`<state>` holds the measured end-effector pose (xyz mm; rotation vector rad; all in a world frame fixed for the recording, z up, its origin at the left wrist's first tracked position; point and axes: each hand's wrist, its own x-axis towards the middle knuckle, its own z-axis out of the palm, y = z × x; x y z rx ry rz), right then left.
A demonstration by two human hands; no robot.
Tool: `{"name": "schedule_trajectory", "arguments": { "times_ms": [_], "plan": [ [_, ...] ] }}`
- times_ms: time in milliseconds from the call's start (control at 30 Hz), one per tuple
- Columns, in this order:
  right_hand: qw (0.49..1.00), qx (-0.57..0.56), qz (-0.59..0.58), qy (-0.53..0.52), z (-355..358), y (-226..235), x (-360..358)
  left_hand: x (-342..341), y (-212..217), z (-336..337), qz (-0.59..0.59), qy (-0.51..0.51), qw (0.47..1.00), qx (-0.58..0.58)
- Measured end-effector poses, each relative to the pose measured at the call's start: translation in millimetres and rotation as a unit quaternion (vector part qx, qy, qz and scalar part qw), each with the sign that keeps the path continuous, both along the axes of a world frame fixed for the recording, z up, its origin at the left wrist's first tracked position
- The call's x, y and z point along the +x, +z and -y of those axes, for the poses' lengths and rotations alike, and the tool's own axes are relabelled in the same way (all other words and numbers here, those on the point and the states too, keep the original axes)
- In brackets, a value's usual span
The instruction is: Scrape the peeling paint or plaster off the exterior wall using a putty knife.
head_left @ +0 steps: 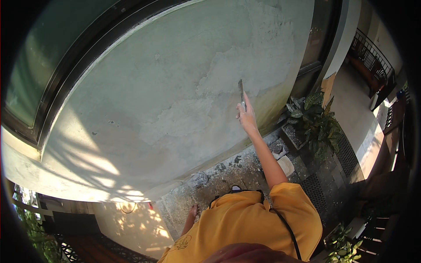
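Observation:
My right arm is stretched out to the wall (144, 96), a pale green surface with peeled, patchy grey areas. In my right hand (247, 115) is a scraper (240, 90), its narrow dark blade pointing up at the wall, beside a bare grey patch. One finger lies along the scraper and the others wrap round its handle. Whether the blade touches the wall I cannot tell. My left hand (193, 211) hangs low by my left side, over the dusty floor, apart from the wall. Its fingers are too small and hidden to read.
Flakes and debris cover the floor (228, 175) along the wall's foot, with a crumpled clear plastic bag (198, 179) there. To the right are a pale container (286, 166) and a leafy potted plant (313, 118). A dark-framed window (44, 87) borders the wall's left.

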<state>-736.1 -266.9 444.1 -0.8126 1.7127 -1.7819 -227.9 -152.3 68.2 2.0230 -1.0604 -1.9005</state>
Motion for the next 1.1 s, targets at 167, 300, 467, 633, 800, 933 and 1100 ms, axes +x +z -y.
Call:
{"name": "schedule_trajectory", "arguments": {
  "times_ms": [167,300,467,633,800,933,1100],
  "plan": [
    [0.987,0.027,-0.151,-0.055,23.6,-22.8,34.4,16.1,-19.9,-2.9,-0.050,0.057,0.997,-0.009],
    [0.969,0.112,-0.177,0.133,5.2,-35.1,82.5,28.7,-37.6,-64.5,-0.056,0.123,0.991,-0.004],
    [0.936,0.148,-0.196,0.253,-36.5,-71.3,118.7,41.7,-47.8,-104.5,-0.046,0.174,0.983,0.024],
    [0.914,0.237,-0.148,0.293,-95.9,-89.7,129.6,56.7,-53.4,-146.1,-0.054,0.180,0.982,0.034],
    [0.938,0.169,-0.210,0.219,-140.8,-88.8,116.1,54.0,-63.5,-183.1,-0.074,0.184,0.979,0.048],
    [0.960,0.169,-0.157,0.156,-153.2,-61.9,77.0,35.1,-68.4,-225.5,-0.084,0.184,0.977,0.071],
    [0.975,0.058,-0.187,0.101,-132.5,-11.4,24.2,41.8,-56.6,-243.8,-0.075,0.192,0.976,0.075]
  ]
}}
